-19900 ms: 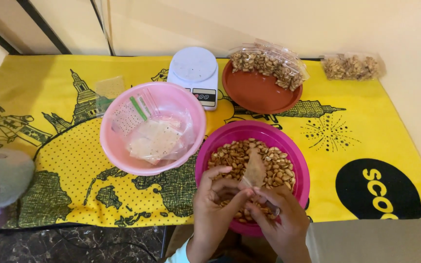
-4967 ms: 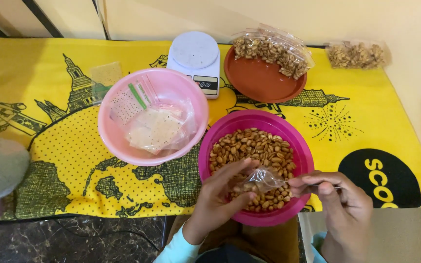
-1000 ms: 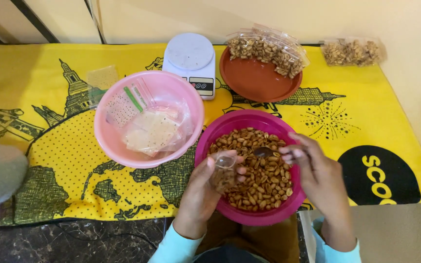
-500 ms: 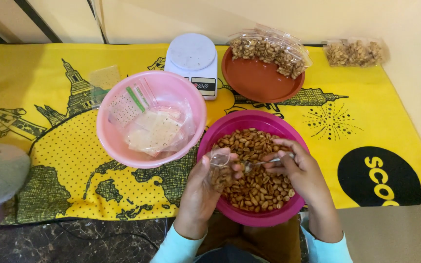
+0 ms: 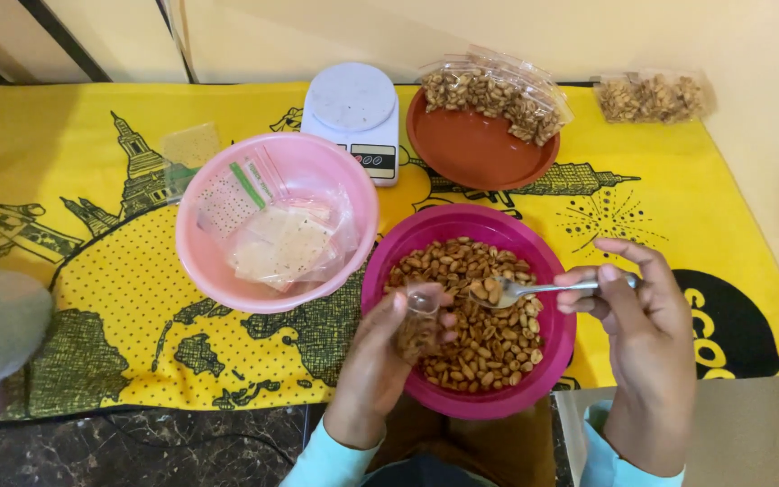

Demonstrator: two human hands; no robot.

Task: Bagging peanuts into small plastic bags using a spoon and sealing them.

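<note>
A magenta bowl point(image 5: 516, 225) full of peanuts point(image 5: 489, 338) sits at the near edge of the table. My left hand point(image 5: 380, 361) holds a small clear plastic bag point(image 5: 418, 326), partly filled with peanuts, upright over the bowl. My right hand point(image 5: 646, 316) grips a metal spoon point(image 5: 520, 290) by its handle; the spoon's head carries peanuts and hovers just right of the bag's mouth.
A pink bowl point(image 5: 205, 261) of empty clear bags stands to the left. Behind are a white kitchen scale point(image 5: 353, 113), a brown plate point(image 5: 475, 158) with filled peanut bags point(image 5: 498, 90), and another filled bag point(image 5: 651, 97) at far right. A yellow printed cloth point(image 5: 92, 298) covers the table.
My right hand drew back to the right and lifted a spoonful of peanuts out of the bowl toward the bag. My left hand kept the bag nearly in place.
</note>
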